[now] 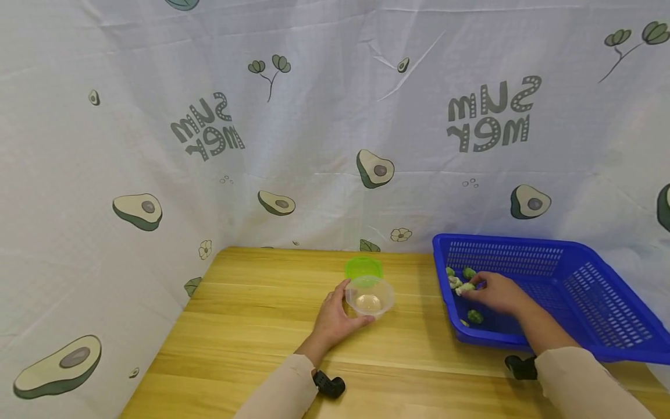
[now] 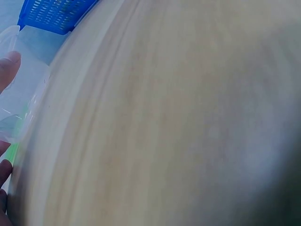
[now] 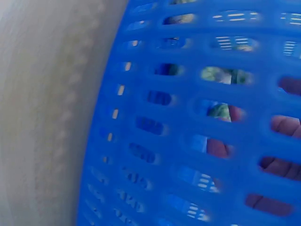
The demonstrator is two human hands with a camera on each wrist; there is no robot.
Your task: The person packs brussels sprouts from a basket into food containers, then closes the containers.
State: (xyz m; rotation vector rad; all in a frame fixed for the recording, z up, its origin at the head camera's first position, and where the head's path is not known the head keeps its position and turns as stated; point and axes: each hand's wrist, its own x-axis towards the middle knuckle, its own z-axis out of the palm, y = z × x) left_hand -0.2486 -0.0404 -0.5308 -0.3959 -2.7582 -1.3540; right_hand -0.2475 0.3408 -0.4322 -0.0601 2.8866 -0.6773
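Observation:
My left hand [image 1: 335, 317] holds a clear plastic bowl [image 1: 384, 294] on the table, thumb at its near side and fingers at its far left side. In the left wrist view, the thumb [image 2: 8, 68] lies against the bowl's wall [image 2: 33, 75]. My right hand [image 1: 496, 293] reaches into a blue plastic basket [image 1: 549, 343] and pinches a pale, lumpy piece [image 1: 463, 288] like a cauliflower floret. Several similar pale and green pieces lie around it, one green piece [image 1: 475, 316] nearer the front. Through the basket's slots in the right wrist view, fingers [image 3: 284, 126] show only in part.
A bright green round lid [image 1: 363, 266] lies just behind the bowl on the wooden table [image 1: 251, 320]. Behind the table hangs a white curtain [image 1: 314, 128] with avocado prints. The basket's raised wall [image 3: 188, 94] stands between the right wrist camera and the fingers.

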